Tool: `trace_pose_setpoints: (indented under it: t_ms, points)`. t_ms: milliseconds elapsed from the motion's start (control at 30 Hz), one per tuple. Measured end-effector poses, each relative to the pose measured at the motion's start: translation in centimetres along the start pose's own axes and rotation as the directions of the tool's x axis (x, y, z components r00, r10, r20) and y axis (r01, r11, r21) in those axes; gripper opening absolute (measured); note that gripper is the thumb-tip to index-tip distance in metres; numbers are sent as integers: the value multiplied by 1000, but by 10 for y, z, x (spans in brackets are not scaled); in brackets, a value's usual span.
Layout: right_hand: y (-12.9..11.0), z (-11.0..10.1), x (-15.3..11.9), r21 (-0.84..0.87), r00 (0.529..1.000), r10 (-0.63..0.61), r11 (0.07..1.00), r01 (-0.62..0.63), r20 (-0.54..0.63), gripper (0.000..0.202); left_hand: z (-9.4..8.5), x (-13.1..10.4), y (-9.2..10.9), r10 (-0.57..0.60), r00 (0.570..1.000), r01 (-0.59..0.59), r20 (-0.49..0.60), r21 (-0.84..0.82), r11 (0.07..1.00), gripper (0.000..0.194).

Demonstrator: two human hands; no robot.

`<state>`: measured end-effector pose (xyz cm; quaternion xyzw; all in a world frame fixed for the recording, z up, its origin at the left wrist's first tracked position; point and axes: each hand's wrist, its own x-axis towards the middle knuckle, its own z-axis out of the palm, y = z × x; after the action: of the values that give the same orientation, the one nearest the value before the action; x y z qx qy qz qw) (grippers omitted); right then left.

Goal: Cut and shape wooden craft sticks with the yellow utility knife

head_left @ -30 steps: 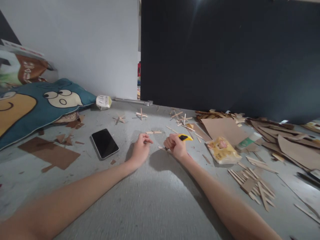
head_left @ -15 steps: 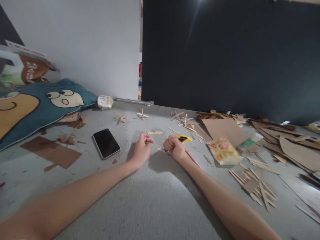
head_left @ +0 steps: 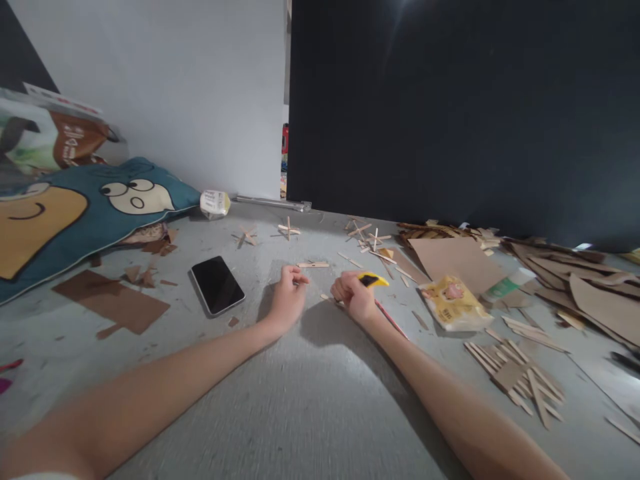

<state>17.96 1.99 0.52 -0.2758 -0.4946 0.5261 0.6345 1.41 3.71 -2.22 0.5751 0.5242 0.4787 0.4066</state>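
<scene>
- My right hand point(head_left: 354, 297) is closed in a fist around a yellow-and-black tool point(head_left: 374, 280); its outer end juts from the top of the fist, and the rest is hidden in my fingers.
- The tool sits just right of centre, low over the table point(head_left: 280, 413); the part I can see lies roughly crosswise, its long axis running left to right, that end pointing to my right; which way the hidden end points, I cannot tell.
- A pale wooden piece point(head_left: 325, 297) shows just left of my fist; if the tool has a blade there, a hard push could make it skid off so narrow a piece, towards my left hand point(head_left: 289, 297).
- That left hand rests near, apart from the fist, fingers loosely curled; whether they pinch anything, I cannot tell; with nothing visibly steadying the piece, it could spin or slip.
- Just beyond lies a flat wooden stick point(head_left: 313, 265), also crosswise; a careless knuckle could knock it askew.
</scene>
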Motion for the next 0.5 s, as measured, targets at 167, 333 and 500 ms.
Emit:
trace_pose_setpoints:
  t_ms: [167, 333, 500]
  points:
    - [0, -1, 1, 17, 1000, -9, 1000, 9, -8, 56, 0, 0, 0, 5, 1000, -5, 5, 11, 1000, 30]
    - [-2, -2, 2, 24, 1000, -17, 1000, 17, -4, 56, -1, 0, 0, 1, 1000, -1, 5, -3, 1000, 30]
    - [-3, -1, 3, 17, 999, -38, 999, 38, -2, 58, -1, 0, 1, -16, 1000, 16, 9, 4, 1000, 29]
